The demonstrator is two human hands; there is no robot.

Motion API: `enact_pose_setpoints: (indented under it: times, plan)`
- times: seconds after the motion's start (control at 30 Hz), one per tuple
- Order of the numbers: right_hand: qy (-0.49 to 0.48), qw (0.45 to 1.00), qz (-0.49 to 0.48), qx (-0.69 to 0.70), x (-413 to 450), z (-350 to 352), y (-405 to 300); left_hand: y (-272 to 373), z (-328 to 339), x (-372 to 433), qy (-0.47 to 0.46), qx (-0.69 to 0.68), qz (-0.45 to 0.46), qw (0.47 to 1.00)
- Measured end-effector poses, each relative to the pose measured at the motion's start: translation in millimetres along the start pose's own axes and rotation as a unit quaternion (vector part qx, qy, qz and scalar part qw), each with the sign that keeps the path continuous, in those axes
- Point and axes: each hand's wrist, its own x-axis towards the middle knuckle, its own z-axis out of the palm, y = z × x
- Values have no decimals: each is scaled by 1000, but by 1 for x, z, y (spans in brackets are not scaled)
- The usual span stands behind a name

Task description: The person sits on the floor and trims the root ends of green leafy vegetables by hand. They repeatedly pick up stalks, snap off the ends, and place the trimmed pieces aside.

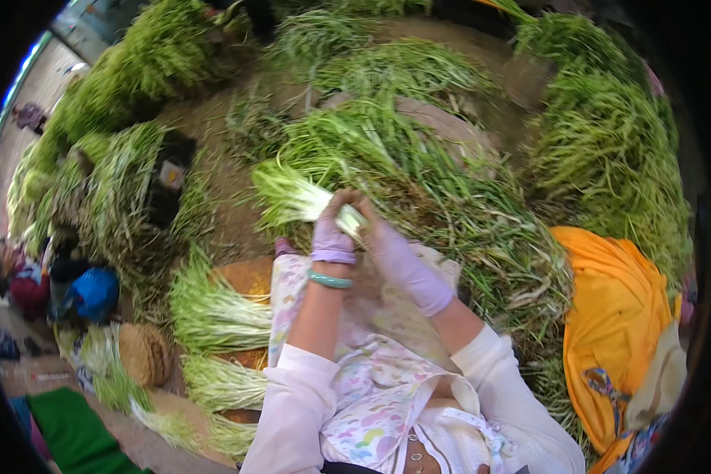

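Observation:
A bunch of leafy green stalks with white stem ends (299, 200), which look like garlic chives or young garlic, lies across my hands over my lap. My left hand (333, 228), in a thin lilac glove and with a green bangle at the wrist, is closed around the white part. My right hand (391, 255), gloved the same way, grips near the cut ends, its fingertips partly hidden. Just beyond is a big heap of loose stalks (415, 172) with soil and dry leaves in it. A patterned apron (367, 367) covers my lap.
To my left lie trimmed bunches (231, 314) with pale stems, near a round straw-coloured stool (145, 355). Tall piles of greens stand at left (136, 65) and right (610, 148). An orange cloth (610, 320) lies at right. Another person (29, 284) is at far left.

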Motion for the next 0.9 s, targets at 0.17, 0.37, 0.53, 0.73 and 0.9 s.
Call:
enact_pose_setpoints:
  times: [0.17,0.37,0.53,0.73,0.9]
  plan:
    - [27,976,99,189,22,-45,72,73,28,0,-3,-86,70,994]
    - [70,958,122,-251,92,-73,204,120,64,-3,-198,-327,59,922]
    - [-14,924,128,-359,111,-61,182,59,25,39,44,-126,30,991]
    - [187,966,7,-176,89,-84,95,56,-22,66,-7,-231,-15,973]
    - [-63,928,90,-355,70,-51,112,58,-19,59,81,-187,-8,979]
